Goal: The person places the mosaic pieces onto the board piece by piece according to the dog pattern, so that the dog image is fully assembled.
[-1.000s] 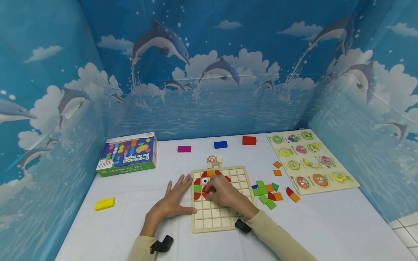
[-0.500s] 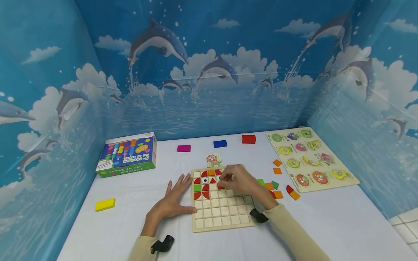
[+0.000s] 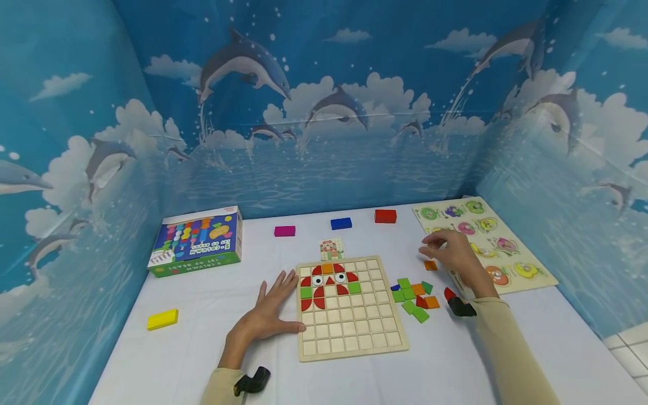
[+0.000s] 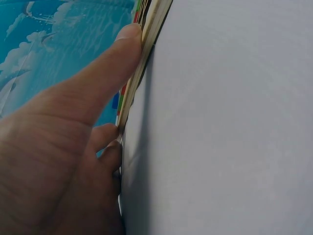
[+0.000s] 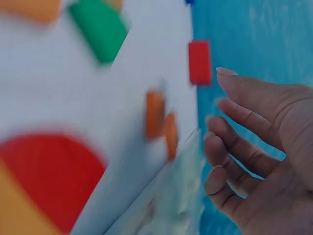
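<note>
My left hand [image 3: 268, 312] lies on the white table with fingers spread, thumb and fingertips against the left edge of the wooden grid board [image 3: 351, 350]. In the left wrist view the thumb [image 4: 110, 63] touches the board's side. Red, green and orange tiles and two eye tiles [image 3: 317, 280] fill part of the upper left grid. My right hand [image 3: 458, 259] hovers right of the board over an orange tile [image 3: 430, 265], near the fruit puzzle board [image 3: 498, 253]. In the right wrist view its fingers are loosely bent, nothing between them; two orange tiles [image 5: 155, 115] lie beyond.
Loose green tiles [image 3: 407, 294], orange and red ones lie right of the board. A patterned card [image 3: 332, 248] sits behind it. Magenta [image 3: 285, 231], blue [image 3: 341, 223] and red [image 3: 386, 216] blocks stand at the back. A toy box [image 3: 197, 242] and yellow block [image 3: 162, 319] are left.
My right hand has left the board and moved right to the loose orange tiles. A green tile right of the pattern, covered by the hand before, now shows. The left hand stays put.
</note>
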Demonstrator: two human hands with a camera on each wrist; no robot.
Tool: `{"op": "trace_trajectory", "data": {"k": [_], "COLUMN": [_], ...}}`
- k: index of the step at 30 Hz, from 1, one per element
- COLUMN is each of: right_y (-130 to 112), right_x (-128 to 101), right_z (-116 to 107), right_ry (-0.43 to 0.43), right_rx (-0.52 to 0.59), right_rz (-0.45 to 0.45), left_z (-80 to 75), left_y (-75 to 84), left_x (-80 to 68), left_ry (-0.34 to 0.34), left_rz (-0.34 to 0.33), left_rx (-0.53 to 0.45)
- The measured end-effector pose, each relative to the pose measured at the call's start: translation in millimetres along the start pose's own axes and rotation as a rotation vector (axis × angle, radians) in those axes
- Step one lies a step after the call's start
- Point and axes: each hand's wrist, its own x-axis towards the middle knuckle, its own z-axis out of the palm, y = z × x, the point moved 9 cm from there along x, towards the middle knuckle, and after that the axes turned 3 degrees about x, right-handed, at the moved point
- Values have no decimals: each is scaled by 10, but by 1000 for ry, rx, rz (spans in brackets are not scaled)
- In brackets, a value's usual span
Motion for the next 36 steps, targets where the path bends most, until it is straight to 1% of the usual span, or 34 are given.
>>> {"op": "trace_trajectory", "data": {"k": [2,5,10,14,17,21,24,27,31,36], "right_y": [128,239,333,352,376,395,401,407,420,421], "right_x": [5,18,28,51,71,94,104,107,106,122], "right_z": [-11,-7,11,0,6,25,27,26,37,59], "right_ry": [0,-4,-26,-28,-29,-40,-51,-73,-110,-148], "right_rx": [-5,-16,-33,-62,-76,-80,-82,-82,-79,-82], "right_rz": [38,70,99,91,115,141,140,147,182,209], "left_z": [5,16,1,0,0,-9,-12,-17,-12,22], "left_y": [-11,-22,13,14,11,23,29,32,20,-62], "left_x": [5,12,-9,-8,-9,-14,-11,-10,-9,24], "left_ry": [-6,-8,14,35,39,26,18,21,29,25], "left_rz": [-16,-23,18,43,48,35,30,37,43,25], "left_rx": [7,10,-18,-32,-36,-27,-26,-35,-36,-17]}}
